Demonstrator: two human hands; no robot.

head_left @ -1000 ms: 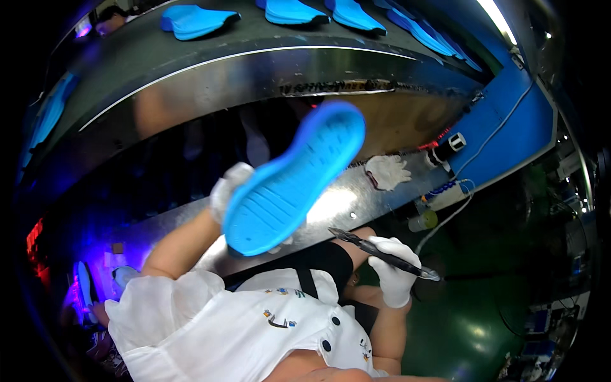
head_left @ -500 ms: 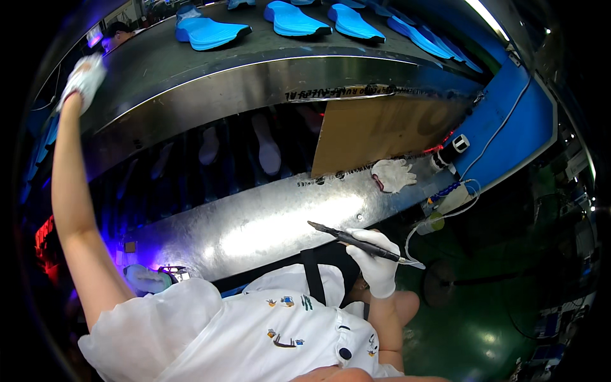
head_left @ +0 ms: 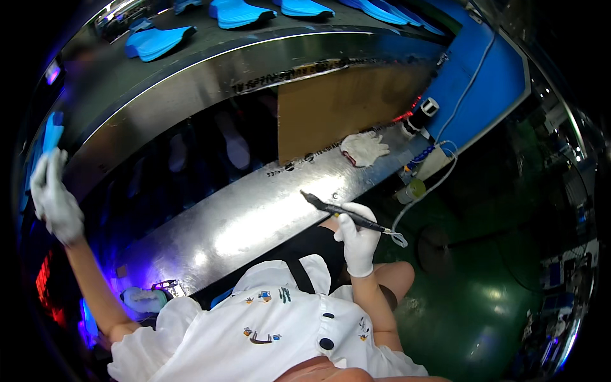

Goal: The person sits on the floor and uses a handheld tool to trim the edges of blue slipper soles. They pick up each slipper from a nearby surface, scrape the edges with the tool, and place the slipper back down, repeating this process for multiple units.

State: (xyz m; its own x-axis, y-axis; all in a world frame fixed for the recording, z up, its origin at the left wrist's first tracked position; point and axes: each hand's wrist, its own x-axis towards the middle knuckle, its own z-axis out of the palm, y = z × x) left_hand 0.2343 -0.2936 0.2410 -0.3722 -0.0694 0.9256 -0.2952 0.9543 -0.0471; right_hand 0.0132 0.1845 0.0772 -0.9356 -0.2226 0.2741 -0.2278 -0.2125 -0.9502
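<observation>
Black pen-shaped tool (head_left: 347, 215), 1x, held in the right hand (head_left: 358, 245), fingers closed round it, by the near edge of the steel shelf (head_left: 245, 229). Left hand (head_left: 56, 200) is up left of the shelf, fingertips at 1 blue sole (head_left: 53, 131); can't tell if gripped. Belt (head_left: 114, 73) above the shelf: at least 4 more soles. On the shelf's right half: 1 spare glove (head_left: 365, 149). Behind the shelf: 1 cardboard sheet (head_left: 344, 111) blocking the view, 2+ pale soles (head_left: 237, 149).

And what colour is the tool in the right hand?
The tool is mostly black, clearest in the head view.
</observation>
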